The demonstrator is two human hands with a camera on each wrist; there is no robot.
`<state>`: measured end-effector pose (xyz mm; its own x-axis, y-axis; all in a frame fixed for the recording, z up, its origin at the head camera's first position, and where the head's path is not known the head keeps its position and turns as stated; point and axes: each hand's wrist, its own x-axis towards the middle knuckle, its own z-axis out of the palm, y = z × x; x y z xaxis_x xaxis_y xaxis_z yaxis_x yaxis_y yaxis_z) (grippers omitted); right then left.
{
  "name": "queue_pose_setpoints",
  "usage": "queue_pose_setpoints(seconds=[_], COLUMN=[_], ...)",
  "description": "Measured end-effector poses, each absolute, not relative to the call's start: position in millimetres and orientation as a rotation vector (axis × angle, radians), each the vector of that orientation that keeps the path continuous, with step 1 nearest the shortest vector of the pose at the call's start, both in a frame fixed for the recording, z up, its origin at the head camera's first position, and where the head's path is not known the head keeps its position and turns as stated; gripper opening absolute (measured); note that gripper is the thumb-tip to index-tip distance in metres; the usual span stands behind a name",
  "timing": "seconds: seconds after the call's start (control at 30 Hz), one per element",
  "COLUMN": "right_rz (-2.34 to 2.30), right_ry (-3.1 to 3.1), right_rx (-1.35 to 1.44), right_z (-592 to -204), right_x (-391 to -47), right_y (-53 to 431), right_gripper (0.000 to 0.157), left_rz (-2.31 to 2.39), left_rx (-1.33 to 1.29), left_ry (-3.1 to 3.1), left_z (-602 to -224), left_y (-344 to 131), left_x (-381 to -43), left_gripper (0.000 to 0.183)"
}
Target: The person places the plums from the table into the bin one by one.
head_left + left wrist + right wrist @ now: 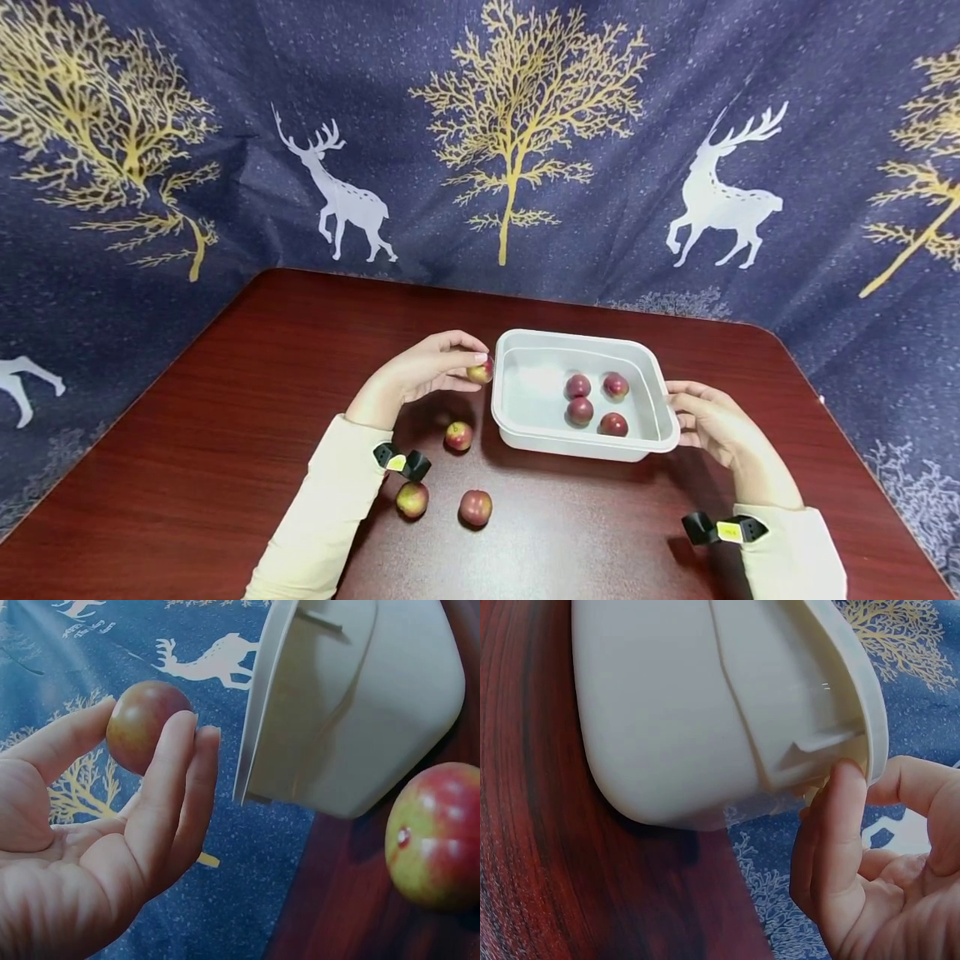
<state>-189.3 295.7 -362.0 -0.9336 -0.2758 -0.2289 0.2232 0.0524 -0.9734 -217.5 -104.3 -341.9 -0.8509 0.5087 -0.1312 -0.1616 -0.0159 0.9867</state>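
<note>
My left hand (pixel 423 367) pinches a red-and-yellow plum (pixel 142 724) between thumb and fingertips, just outside the left rim of a white plastic box (pixel 525 379). In the left wrist view the plum is held off the table, apart from the box wall. Several dark red plums (pixel 580 411) lie inside the box, in its right half. My right hand (pixel 712 425) grips the right rim of the box, with the thumb and fingers on either side of the edge (pixel 876 712).
Three plums lie on the dark red wooden table (pixel 247 400): one by the box's left side (pixel 458 436), one beside my left wrist strap (pixel 412 500) and one nearer the front (pixel 476 507). A blue cloth with deer and trees (pixel 420 125) hangs behind the table.
</note>
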Motion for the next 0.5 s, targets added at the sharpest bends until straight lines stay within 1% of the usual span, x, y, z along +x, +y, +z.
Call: queue_pose_setpoints(seconds=[0.2,0.33,0.5], right_rz=[-1.941,-1.923,-1.929], right_ry=[1.992,2.003,2.000], right_rx=[-0.041,-0.031,-0.051], right_z=[-362.7,-363.7,-365.3], right_x=[-190.5,-190.9,-191.4], right_y=[296.0,296.7,298.7], right_gripper=[0.026,0.025,0.027], left_rz=[1.921,1.926,1.936], left_rx=[0.349,0.316,0.339], left_ry=[1.816,1.825,1.801], left_z=[-343.2,-339.2,-336.8], left_y=[-99.4,-94.1,-88.0], left_x=[-217.7,-213.8,-210.9], left_gripper=[0.031,0.030,0.030])
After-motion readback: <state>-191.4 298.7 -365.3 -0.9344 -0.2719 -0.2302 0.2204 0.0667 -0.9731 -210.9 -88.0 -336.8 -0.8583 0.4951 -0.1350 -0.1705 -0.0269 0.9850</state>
